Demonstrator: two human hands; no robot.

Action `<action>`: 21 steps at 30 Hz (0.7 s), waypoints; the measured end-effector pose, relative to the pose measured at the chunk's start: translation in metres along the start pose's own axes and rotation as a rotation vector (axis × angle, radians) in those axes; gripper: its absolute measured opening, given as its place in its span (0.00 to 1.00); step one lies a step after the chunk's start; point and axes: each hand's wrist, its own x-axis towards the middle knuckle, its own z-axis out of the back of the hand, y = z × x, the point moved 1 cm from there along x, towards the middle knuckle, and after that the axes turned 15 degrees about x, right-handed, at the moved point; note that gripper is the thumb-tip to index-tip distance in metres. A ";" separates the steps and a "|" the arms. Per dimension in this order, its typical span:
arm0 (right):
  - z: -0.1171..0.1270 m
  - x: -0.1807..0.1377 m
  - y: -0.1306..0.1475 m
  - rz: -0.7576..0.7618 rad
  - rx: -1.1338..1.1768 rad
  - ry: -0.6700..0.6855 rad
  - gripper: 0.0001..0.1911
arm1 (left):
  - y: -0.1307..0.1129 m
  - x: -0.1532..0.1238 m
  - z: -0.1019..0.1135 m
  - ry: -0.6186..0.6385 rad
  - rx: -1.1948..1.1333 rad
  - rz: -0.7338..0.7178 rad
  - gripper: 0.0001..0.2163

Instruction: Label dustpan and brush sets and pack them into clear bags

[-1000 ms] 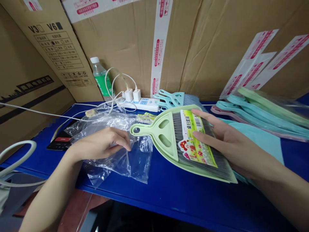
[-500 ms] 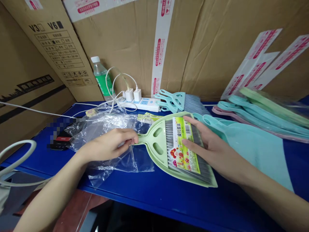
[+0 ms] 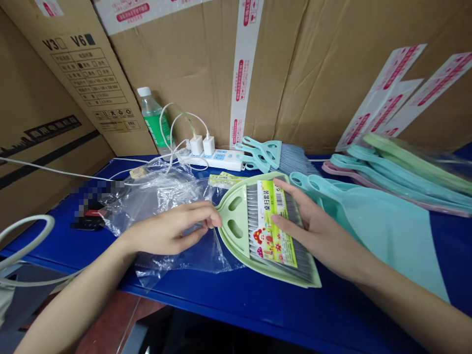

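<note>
A pale green dustpan [image 3: 232, 241] lies under a matching hand brush [image 3: 239, 196] with grey bristles, both tilted above the table. A yellow and white printed card label [image 3: 275, 226] covers part of the bristles. My left hand [image 3: 177, 228] is closed loosely at the neck of the set, its fingers curled there; the handle is hidden behind it. My right hand [image 3: 313, 221] grips the wide end from the right, thumb and forefinger over the label and bristles. Below my left hand spreads a crumpled clear plastic bag [image 3: 155, 201].
Light blue dustpans [image 3: 387, 231] lie at the right, before a stack of wrapped sets [image 3: 409, 172]. Blue brushes [image 3: 273, 152], a white power strip [image 3: 224, 160] and a green-labelled bottle [image 3: 157, 120] stand at the back. Cardboard boxes [image 3: 202, 73] wall the blue table [image 3: 239, 305].
The green dustpan and brush have shifted slightly left. My left hand now sits closer to the dustpan's body, covering the neck, and its fingers look looser. My right hand moved left with the set.
</note>
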 end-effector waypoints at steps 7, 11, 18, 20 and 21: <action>0.000 -0.003 0.007 0.046 -0.050 -0.025 0.39 | 0.003 -0.002 0.002 -0.073 0.004 0.042 0.10; -0.001 -0.003 0.006 0.002 -0.043 0.015 0.38 | 0.003 0.000 -0.003 -0.081 0.011 0.021 0.10; -0.003 -0.005 0.006 -0.041 -0.013 0.030 0.39 | -0.006 0.002 -0.007 -0.077 -0.010 -0.048 0.14; -0.003 -0.005 0.005 -0.046 0.003 0.031 0.39 | -0.007 0.002 -0.006 -0.095 0.017 -0.057 0.16; -0.002 -0.004 0.004 -0.057 0.011 0.031 0.40 | -0.006 0.001 -0.005 -0.117 0.055 -0.045 0.16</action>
